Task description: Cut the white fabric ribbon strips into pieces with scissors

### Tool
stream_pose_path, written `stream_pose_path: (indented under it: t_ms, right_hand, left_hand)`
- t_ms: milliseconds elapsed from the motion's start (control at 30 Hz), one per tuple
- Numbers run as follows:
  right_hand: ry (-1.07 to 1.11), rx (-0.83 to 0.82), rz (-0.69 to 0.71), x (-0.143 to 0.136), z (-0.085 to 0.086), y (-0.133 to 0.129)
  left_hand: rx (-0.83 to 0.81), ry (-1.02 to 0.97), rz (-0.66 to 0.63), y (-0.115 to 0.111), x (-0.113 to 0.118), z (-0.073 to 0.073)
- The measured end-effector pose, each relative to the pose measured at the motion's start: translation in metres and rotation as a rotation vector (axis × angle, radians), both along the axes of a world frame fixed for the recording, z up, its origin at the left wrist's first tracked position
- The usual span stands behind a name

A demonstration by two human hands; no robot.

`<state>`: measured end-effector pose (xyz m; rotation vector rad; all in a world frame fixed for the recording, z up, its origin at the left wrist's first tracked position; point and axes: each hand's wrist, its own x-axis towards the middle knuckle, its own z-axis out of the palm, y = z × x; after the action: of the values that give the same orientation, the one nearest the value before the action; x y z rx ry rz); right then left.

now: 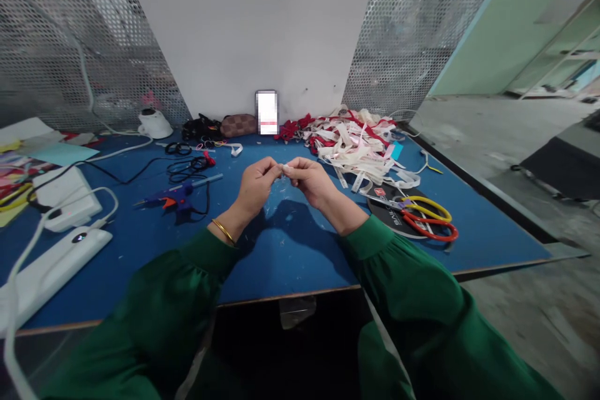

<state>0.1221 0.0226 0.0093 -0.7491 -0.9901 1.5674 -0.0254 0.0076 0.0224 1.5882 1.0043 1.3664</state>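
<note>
Above the middle of the blue table, my left hand and my right hand meet fingertip to fingertip. Both are closed in a pinch around a small pale item, which is too small to name and mostly hidden by the fingers. A blue glue gun lies to the left of my left hand. To the right of my right hand, scissors with yellow and red handles rest on a dark mat. White and red ribbons are heaped behind my right hand.
A phone stands against the white board, beside a checked pouch. Black cable lies behind the glue gun. On the left are a white power strip, a white box and coloured papers.
</note>
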Motion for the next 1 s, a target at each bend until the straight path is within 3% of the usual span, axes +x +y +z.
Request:
stream_pose_path:
  t_ms: [133, 200, 367, 433, 600, 700, 867, 933, 1000]
  right_hand:
    - [0.188, -0.013, 0.194, 0.000, 0.004, -0.003]
    - [0.180, -0.033, 0.169, -0.001, 0.003, -0.003]
    - [0.001, 0.005, -0.031, -0.001, -0.004, 0.001]
    - [0.036, 0.022, 0.017, -0.001, -0.001, 0.000]
    - [0.226, 0.052, 0.228, -0.001, 0.009, -0.009]
    - [0.188, 0.039, 0.191, -0.001, 0.008, -0.008]
    - [0.028, 0.200, -0.014, 0.000, 0.007, -0.005]
    - [0.045, 0.237, 0.015, 0.000, 0.009, -0.007]
    - [0.118, 0.205, 0.106, -0.001, 0.011, -0.010]
  left_hand:
    - [-0.153, -0.251, -0.240, -0.003, 0.001, 0.004]
    - [-0.139, -0.224, -0.191, -0.002, 0.002, 0.004]
    - [0.098, 0.118, 0.103, 0.000, 0.000, 0.000]
    - [0.112, 0.096, 0.063, -0.002, 0.000, 0.003]
    - [-0.004, -0.181, -0.214, -0.010, 0.001, 0.012]
    - [0.012, -0.149, -0.179, -0.009, 0.000, 0.011]
    - [0.228, 0.157, 0.068, -0.010, -0.001, 0.012]
    - [0.246, 0.151, 0.066, -0.013, 0.000, 0.014]
    - [0.168, 0.022, -0.028, -0.016, 0.002, 0.017]
